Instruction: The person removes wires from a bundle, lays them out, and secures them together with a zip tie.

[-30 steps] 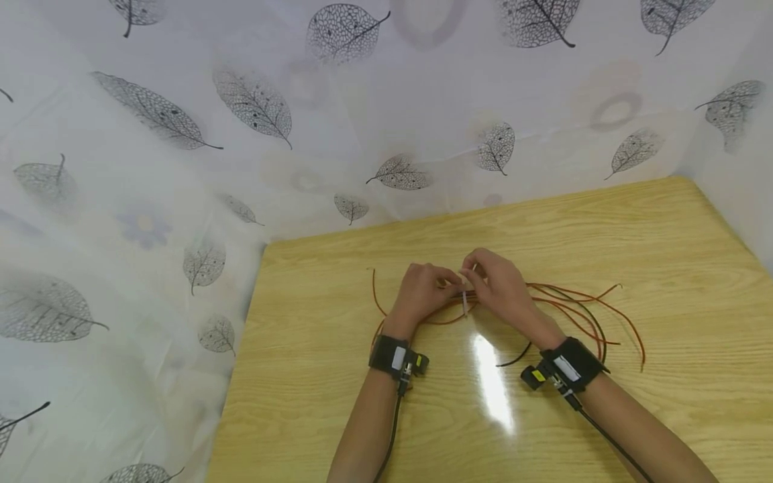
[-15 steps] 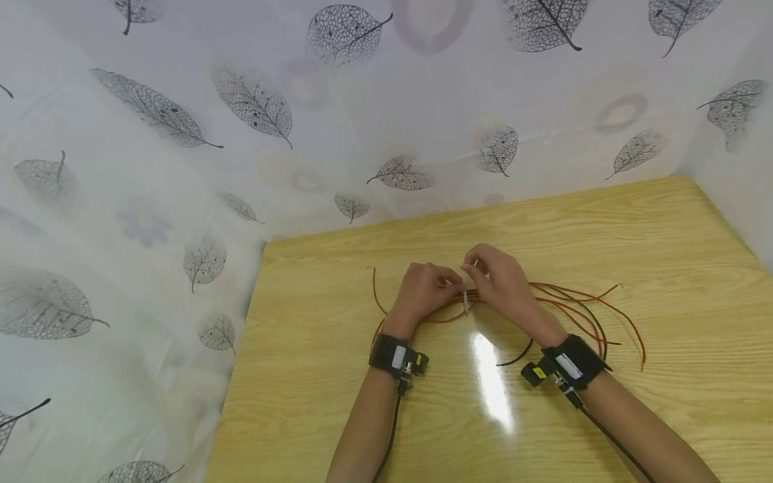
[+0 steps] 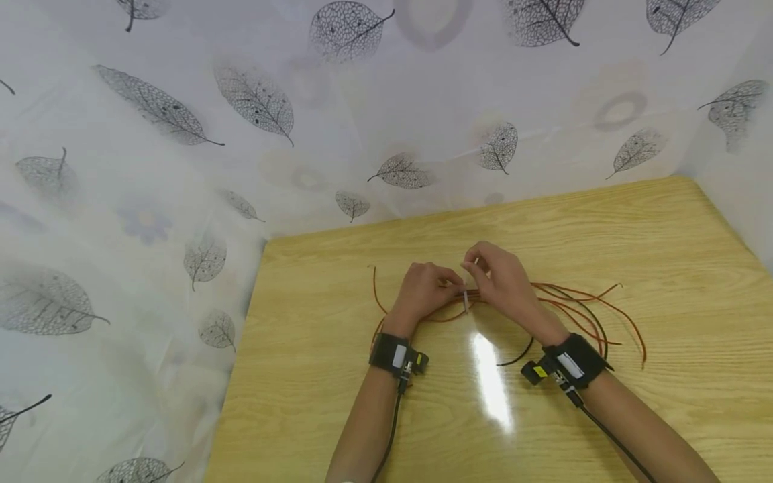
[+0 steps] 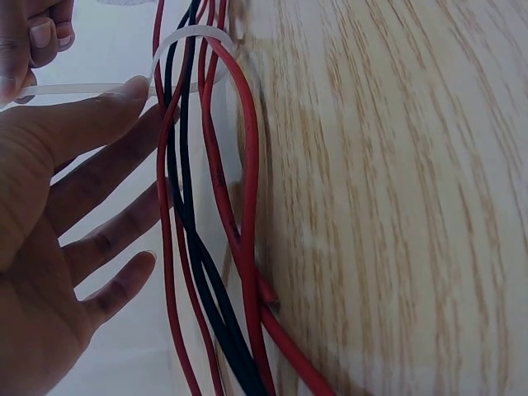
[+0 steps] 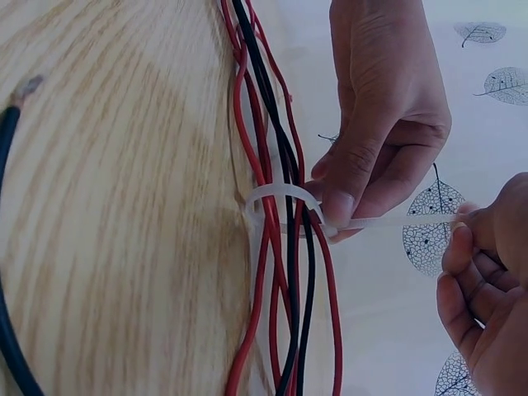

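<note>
A bundle of red and black wires runs across the table, encircled by a white cable tie. The tie's loop is still wider than the bundle in the right wrist view. At the tie's head, my left hand pinches it between thumb and forefinger, its other fingers spread behind the wires in the left wrist view. My right hand pinches the end of the tie's tail, its other fingers curled. Between the two hands the tail is stretched straight.
Loose wire ends fan out to the right on the wooden table. One black wire end with bare strands curves toward the front. A leaf-patterned white sheet stands behind and to the left.
My right hand has shifted slightly away from the body, lengthening the tail between the hands. My left hand stays nearly in place at the bundle.
</note>
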The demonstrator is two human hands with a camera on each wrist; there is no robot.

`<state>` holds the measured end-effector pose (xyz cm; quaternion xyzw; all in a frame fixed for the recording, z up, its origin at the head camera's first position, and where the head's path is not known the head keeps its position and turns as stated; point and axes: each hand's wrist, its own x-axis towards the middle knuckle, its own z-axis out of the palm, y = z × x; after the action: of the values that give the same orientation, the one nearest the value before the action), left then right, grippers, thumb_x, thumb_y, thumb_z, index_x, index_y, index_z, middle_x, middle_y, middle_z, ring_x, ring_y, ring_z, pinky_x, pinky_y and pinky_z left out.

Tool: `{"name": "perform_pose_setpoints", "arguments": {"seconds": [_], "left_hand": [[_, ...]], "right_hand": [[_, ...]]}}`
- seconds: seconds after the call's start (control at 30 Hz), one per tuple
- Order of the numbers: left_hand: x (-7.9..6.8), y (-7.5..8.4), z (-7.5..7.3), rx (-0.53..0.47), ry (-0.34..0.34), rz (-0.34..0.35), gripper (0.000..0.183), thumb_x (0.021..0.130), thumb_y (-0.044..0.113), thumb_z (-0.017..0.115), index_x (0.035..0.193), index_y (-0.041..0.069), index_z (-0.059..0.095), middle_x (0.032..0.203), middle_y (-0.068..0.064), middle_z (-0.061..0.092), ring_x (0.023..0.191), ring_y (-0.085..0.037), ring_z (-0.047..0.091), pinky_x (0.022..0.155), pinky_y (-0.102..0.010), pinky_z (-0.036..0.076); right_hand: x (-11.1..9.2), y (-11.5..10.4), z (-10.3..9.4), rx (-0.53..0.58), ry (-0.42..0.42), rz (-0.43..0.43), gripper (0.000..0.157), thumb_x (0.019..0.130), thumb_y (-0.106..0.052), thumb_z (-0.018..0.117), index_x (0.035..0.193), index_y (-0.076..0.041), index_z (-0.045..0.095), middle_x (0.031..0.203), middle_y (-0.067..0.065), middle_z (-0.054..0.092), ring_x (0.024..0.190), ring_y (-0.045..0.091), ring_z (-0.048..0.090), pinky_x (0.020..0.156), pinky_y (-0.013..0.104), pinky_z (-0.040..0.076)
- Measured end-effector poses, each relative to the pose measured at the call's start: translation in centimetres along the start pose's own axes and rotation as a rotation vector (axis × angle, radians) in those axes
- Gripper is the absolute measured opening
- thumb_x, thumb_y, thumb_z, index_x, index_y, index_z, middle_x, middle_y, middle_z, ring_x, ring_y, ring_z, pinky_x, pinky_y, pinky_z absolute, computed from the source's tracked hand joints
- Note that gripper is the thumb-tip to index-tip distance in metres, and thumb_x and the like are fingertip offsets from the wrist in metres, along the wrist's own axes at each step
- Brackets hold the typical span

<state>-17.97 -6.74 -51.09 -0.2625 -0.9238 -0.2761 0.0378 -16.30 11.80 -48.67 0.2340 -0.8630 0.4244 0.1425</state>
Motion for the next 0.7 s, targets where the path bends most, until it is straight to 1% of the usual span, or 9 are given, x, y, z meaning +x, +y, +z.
{"name": "perform_pose_setpoints", "arguments": {"seconds": [0.07,0.17,0.33,0.4,0.47,0.6,0.7], "left_hand": [[0.03,0.09,-0.08,-0.004,-0.003,0.0,0.008,0.084,0.031,0.076,0.082,0.024,0.081,0.06,0.012,0.067,0.039,-0.006,0.039,0.047,-0.02,0.035],[0.09,0.22,-0.16,-0.005,-0.006,0.001,0.007,0.084,0.03,0.076,0.081,0.025,0.081,0.059,0.013,0.066,0.041,-0.004,0.04,0.047,-0.02,0.036],[0.21,0.36,-0.24,0.013,-0.006,0.009,0.007,0.084,0.03,0.076,0.082,0.025,0.081,0.064,0.013,0.069,0.044,-0.003,0.045,0.049,-0.019,0.04],[0.19,0.45,-0.27,0.02,-0.01,0.009,0.007,0.084,0.03,0.076,0.082,0.025,0.081,0.066,0.012,0.07,0.044,-0.003,0.046,0.049,-0.019,0.041],[0.16,0.52,-0.27,0.026,-0.018,0.007,0.007,0.084,0.03,0.076,0.083,0.025,0.081,0.068,0.012,0.071,0.045,-0.003,0.048,0.05,-0.019,0.041],[0.12,0.62,-0.15,0.027,-0.038,-0.009,0.009,0.085,0.031,0.075,0.084,0.025,0.081,0.068,0.011,0.072,0.043,-0.004,0.045,0.049,-0.019,0.039],[0.13,0.64,-0.04,0.037,-0.048,-0.016,0.01,0.085,0.033,0.074,0.085,0.024,0.081,0.064,0.011,0.07,0.04,-0.006,0.04,0.046,-0.019,0.035]], "right_hand": [[0.03,-0.05,-0.05,0.003,0.004,-0.005,0.006,0.095,-0.011,0.065,0.094,-0.005,0.063,0.077,0.002,0.06,0.062,0.014,0.055,0.05,0.03,0.041],[0.06,-0.12,-0.13,0.004,0.013,-0.014,0.009,0.096,-0.012,0.064,0.094,-0.004,0.064,0.077,0.001,0.06,0.062,0.014,0.054,0.049,0.03,0.04],[0.18,-0.27,-0.32,0.001,0.019,-0.003,0.008,0.095,-0.013,0.064,0.094,-0.005,0.064,0.077,0.0,0.06,0.063,0.012,0.054,0.049,0.03,0.039],[0.25,-0.35,-0.42,-0.001,0.02,-0.001,0.006,0.095,-0.012,0.065,0.094,-0.006,0.064,0.077,0.0,0.06,0.063,0.012,0.055,0.049,0.03,0.04],[0.32,-0.45,-0.55,-0.002,0.025,-0.005,0.007,0.095,-0.012,0.065,0.094,-0.005,0.063,0.077,0.001,0.06,0.063,0.013,0.056,0.049,0.03,0.041],[0.43,-0.65,-0.81,-0.004,0.042,-0.017,0.007,0.094,-0.01,0.066,0.093,-0.004,0.063,0.076,0.002,0.061,0.063,0.013,0.057,0.049,0.031,0.041],[0.51,-0.78,-1.0,-0.006,0.047,-0.021,0.007,0.094,-0.01,0.065,0.094,-0.004,0.063,0.076,0.002,0.061,0.064,0.013,0.056,0.049,0.03,0.042]]}}
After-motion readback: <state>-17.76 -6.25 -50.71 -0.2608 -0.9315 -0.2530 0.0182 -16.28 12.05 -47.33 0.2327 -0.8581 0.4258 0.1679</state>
